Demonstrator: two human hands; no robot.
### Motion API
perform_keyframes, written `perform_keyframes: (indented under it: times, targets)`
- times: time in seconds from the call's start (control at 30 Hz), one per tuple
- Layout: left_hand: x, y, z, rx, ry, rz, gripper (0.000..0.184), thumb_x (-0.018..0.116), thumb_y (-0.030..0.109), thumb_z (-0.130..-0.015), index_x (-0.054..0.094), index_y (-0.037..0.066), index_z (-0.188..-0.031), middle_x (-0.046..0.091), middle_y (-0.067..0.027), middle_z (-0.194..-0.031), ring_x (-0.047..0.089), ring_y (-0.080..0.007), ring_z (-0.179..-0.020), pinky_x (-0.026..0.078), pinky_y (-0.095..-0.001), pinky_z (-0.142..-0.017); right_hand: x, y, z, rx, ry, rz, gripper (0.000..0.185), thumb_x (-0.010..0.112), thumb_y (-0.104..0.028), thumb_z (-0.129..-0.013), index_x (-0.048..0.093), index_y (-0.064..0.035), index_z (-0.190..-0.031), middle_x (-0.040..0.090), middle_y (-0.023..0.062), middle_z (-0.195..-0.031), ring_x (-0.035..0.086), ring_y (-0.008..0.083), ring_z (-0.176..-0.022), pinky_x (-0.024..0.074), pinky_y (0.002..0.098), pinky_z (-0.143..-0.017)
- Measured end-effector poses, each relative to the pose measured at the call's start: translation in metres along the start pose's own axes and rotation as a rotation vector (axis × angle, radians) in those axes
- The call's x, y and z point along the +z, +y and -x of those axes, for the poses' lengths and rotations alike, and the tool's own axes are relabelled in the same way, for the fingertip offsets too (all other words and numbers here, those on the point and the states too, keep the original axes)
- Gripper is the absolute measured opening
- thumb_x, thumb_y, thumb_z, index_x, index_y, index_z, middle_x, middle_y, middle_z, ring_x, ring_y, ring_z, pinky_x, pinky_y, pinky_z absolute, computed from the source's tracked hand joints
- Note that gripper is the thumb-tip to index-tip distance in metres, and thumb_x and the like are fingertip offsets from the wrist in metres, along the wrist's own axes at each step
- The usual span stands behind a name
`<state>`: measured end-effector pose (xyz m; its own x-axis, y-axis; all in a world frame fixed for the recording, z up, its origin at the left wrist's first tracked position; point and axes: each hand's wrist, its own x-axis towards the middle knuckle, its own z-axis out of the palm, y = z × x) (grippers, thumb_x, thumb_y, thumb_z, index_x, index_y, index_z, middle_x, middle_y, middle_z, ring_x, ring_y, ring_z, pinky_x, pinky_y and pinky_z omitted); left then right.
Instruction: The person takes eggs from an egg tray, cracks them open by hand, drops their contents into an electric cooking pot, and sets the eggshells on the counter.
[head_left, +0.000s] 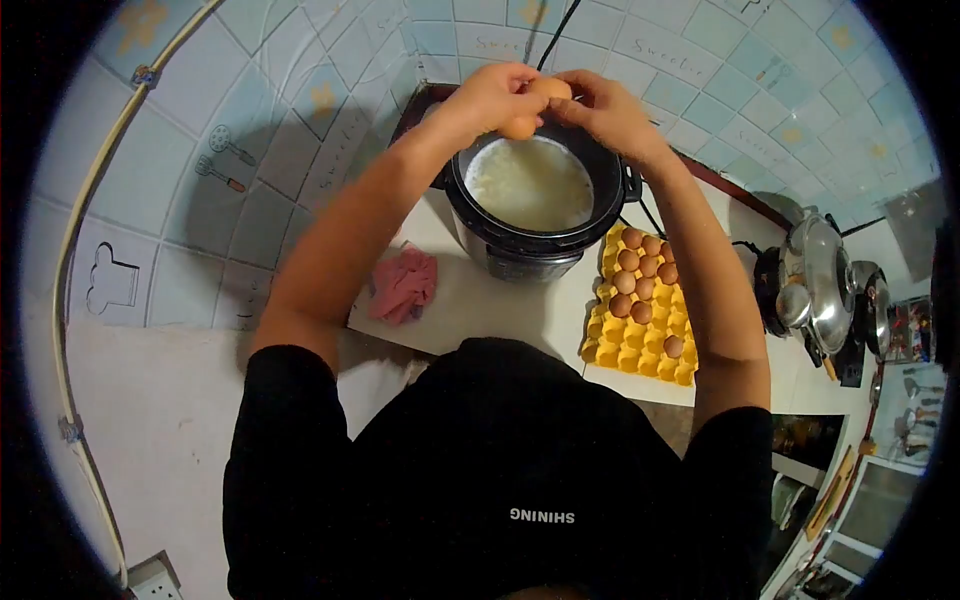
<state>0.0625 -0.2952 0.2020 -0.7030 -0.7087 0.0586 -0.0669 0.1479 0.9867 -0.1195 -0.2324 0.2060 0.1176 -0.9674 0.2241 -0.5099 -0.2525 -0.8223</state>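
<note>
Over the back rim of a black electric pot (pixel 525 240), my left hand (pixel 495 98) is closed on a brown egg (pixel 519 127). A second brown egg (pixel 550 88) lies between the fingertips of both hands, and my right hand (pixel 603 112) is closed around its right side. The two eggs are close together or touching. Below them, the open pot holds pale, cloudy liquid (pixel 530 185) with lighter bits in it. A yellow egg tray (pixel 640 348) is to the right of the pot, with several brown eggs (pixel 624 281) in its back part and one nearer the front.
A crumpled pink cloth (pixel 404 285) lies on the white counter (pixel 465 315) left of the pot. At the far right stand a pan with a metal lid (pixel 822 275) and a ladle (pixel 794 305). The tiled wall (pixel 680 60) rises close behind the pot.
</note>
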Motion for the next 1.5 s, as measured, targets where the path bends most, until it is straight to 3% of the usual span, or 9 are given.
perform_keyframes:
  times: [0.17,0.27,0.57,0.77,1.13,1.23,1.5]
  targets:
    - [0.005,-0.050,-0.025,-0.059,-0.012,-0.221,0.029,0.059,0.012,-0.081,0.056,-0.001,-0.107,0.061,-0.0066,-0.085,0.058,-0.0118,-0.070,0.047,-0.0245,-0.060,0.018,0.032,0.003,0.006,-0.017,0.205,0.043,0.062,-0.025,-0.078,0.054,-0.0005,-0.112,0.063,0.0155,-0.096,0.061,0.0244,-0.087,0.0474,0.0332,-0.078]
    - [0.005,-0.071,-0.038,-0.126,-0.075,-0.366,0.024,0.060,0.012,-0.079,0.059,-0.001,-0.100,0.061,-0.0041,-0.080,0.056,-0.0103,-0.067,0.046,-0.0243,-0.058,0.026,0.054,0.004,0.044,-0.047,0.174,0.043,0.060,-0.027,-0.079,0.053,-0.0006,-0.113,0.062,0.0167,-0.098,0.060,0.0271,-0.089,0.0465,0.0342,-0.079]
    - [0.011,-0.077,-0.033,-0.062,-0.034,-0.482,0.017,0.060,0.013,-0.078,0.061,-0.001,-0.088,0.059,-0.0006,-0.072,0.052,-0.0071,-0.064,0.043,-0.0243,-0.055,0.035,0.057,0.009,-0.002,-0.046,0.217,0.034,0.055,-0.019,-0.078,0.055,0.0009,-0.105,0.060,0.0215,-0.099,0.058,0.0350,-0.092,0.0451,0.0379,-0.081]
    - [0.006,-0.094,-0.045,-0.067,-0.067,-0.437,0.013,0.060,0.013,-0.077,0.059,0.001,-0.079,0.055,0.0014,-0.069,0.046,-0.0054,-0.062,0.039,-0.0229,-0.055,0.039,0.062,0.004,-0.006,-0.002,0.253,0.032,0.053,-0.019,-0.079,0.054,0.0031,-0.102,0.059,0.0232,-0.098,0.057,0.0369,-0.092,0.0444,0.0394,-0.082]
    - [0.004,-0.094,-0.048,-0.073,-0.064,-0.356,0.009,0.058,0.011,-0.076,0.058,0.003,-0.078,0.053,0.0030,-0.067,0.046,-0.0057,-0.061,0.039,-0.0228,-0.055,0.041,0.071,0.001,-0.040,0.040,0.353,0.029,0.052,-0.019,-0.080,0.055,0.0021,-0.099,0.059,0.0224,-0.096,0.055,0.0375,-0.093,0.0437,0.0423,-0.083]
    - [0.006,-0.085,-0.044,-0.069,-0.075,-0.317,0.007,0.057,0.011,-0.076,0.055,0.005,-0.073,0.049,0.0037,-0.064,0.044,-0.0058,-0.058,0.036,-0.0228,-0.052,0.035,0.063,-0.001,-0.010,-0.012,0.398,0.034,0.052,-0.019,-0.080,0.053,0.0028,-0.106,0.059,0.0220,-0.096,0.057,0.0349,-0.091,0.0453,0.0375,-0.080]
    - [0.010,-0.077,-0.042,-0.054,-0.063,-0.312,0.012,0.056,0.010,-0.076,0.049,0.007,-0.067,0.044,0.0046,-0.061,0.038,-0.0057,-0.056,0.032,-0.0236,-0.050,0.037,0.067,-0.003,0.020,0.026,0.379,0.036,0.055,-0.020,-0.078,0.054,0.0028,-0.106,0.062,0.0204,-0.093,0.060,0.0324,-0.088,0.0469,0.0358,-0.078]
